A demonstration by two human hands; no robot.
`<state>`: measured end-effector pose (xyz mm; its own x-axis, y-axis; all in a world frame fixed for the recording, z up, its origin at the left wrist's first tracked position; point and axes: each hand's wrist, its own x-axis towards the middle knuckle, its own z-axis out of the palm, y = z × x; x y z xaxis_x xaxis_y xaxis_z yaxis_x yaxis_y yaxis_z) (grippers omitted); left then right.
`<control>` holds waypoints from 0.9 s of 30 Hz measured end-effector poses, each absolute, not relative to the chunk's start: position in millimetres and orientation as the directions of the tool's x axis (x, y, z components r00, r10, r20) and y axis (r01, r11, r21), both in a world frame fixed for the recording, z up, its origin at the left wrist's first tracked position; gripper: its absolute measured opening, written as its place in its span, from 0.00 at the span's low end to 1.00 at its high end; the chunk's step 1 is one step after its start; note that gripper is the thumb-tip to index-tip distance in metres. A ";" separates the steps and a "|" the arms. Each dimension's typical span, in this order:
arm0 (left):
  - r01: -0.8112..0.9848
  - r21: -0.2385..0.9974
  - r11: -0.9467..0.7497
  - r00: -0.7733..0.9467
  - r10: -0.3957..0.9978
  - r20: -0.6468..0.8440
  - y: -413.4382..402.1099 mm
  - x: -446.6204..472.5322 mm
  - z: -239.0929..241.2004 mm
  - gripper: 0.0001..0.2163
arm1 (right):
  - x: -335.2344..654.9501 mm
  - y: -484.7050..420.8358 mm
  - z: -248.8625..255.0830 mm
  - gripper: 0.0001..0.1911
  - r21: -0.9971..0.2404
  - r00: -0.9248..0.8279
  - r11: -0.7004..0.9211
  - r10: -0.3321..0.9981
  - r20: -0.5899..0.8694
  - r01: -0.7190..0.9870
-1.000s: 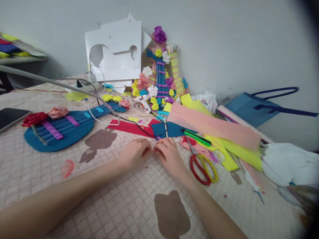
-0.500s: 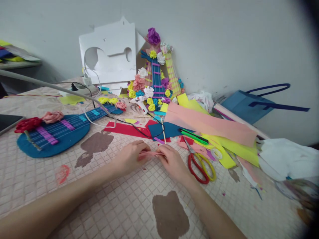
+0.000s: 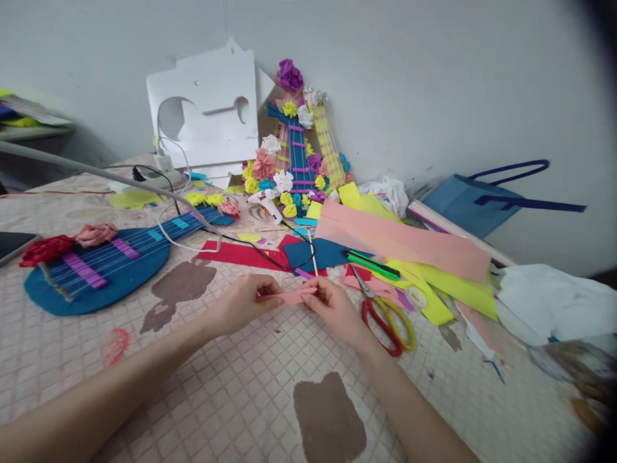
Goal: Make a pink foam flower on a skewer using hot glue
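In my remote view, left hand (image 3: 247,302) and right hand (image 3: 336,310), each grip pinching the pink paper strip (image 3: 292,296) between them, over the bench (image 3: 241,399), scissors (image 3: 371,294) right, blue guitar model (image 3: 144,265) left.

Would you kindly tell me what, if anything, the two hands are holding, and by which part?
A pink strip, held near its two ends: the left hand grips one end, and the right hand pinches the other.

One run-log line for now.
left hand: holds thin pink paper strip | right hand: grips other end | right: red-and-yellow-handled metal scissors
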<state>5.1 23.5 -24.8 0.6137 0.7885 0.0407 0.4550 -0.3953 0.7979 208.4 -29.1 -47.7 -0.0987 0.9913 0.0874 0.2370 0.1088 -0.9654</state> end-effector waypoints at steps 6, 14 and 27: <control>0.317 0.923 -0.217 0.666 0.744 -0.055 25.1 6.5 -27.6 0.14 | 200.8 -27.9 -51.3 0.15 -0.997 -0.032 -0.015 0.999 -0.013 -0.069; 0.229 0.957 0.180 0.742 0.604 -0.291 23.8 2.3 -23.4 0.19 | 200.5 -28.8 -50.9 0.09 -0.994 -0.082 0.097 0.992 0.092 0.055; 0.165 0.979 0.122 0.687 0.698 -0.203 25.2 3.9 -36.7 0.17 | 194.0 -39.1 -34.3 0.08 -0.527 -0.131 0.508 0.793 0.595 0.681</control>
<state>3.9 25.2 -36.7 0.6871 0.6976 -0.2032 0.1654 0.1221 0.9786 194.0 -39.1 -34.3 -0.1305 0.7927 0.5954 0.6809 0.5082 -0.5274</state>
